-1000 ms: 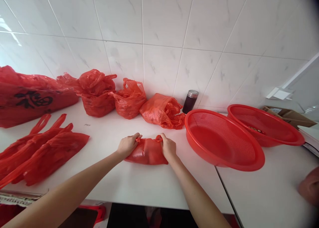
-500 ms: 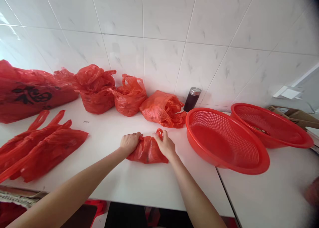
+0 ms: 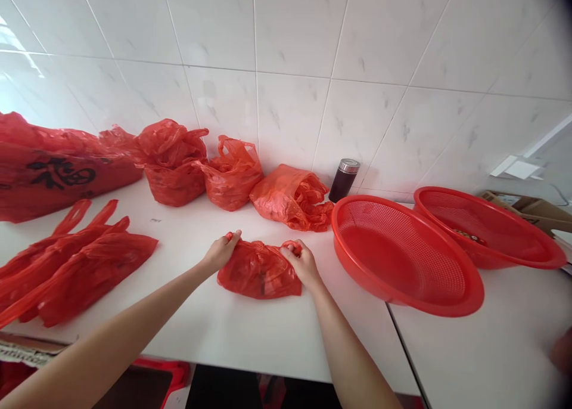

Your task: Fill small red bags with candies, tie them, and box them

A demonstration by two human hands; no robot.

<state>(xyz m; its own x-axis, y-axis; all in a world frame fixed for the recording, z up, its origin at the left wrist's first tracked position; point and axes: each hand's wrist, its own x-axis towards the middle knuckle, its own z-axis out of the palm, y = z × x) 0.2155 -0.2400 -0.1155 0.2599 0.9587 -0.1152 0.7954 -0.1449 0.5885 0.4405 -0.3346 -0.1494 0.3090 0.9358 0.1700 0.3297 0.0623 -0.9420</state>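
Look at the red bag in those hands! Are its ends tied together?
No, they're apart: the left hand holds one bunched end of the red bag, the right hand another, its middle between.

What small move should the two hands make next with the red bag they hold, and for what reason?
Perhaps bring the left hand and the right hand closer together: each holds one top end of the red bag, these ends stand apart, and the bag rests on the table.

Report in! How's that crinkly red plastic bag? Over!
Left hand, right hand: gripping opposite sides of crinkly red plastic bag. Bag: on white table. Round red plastic basket: right of bag, apart, not blocking.
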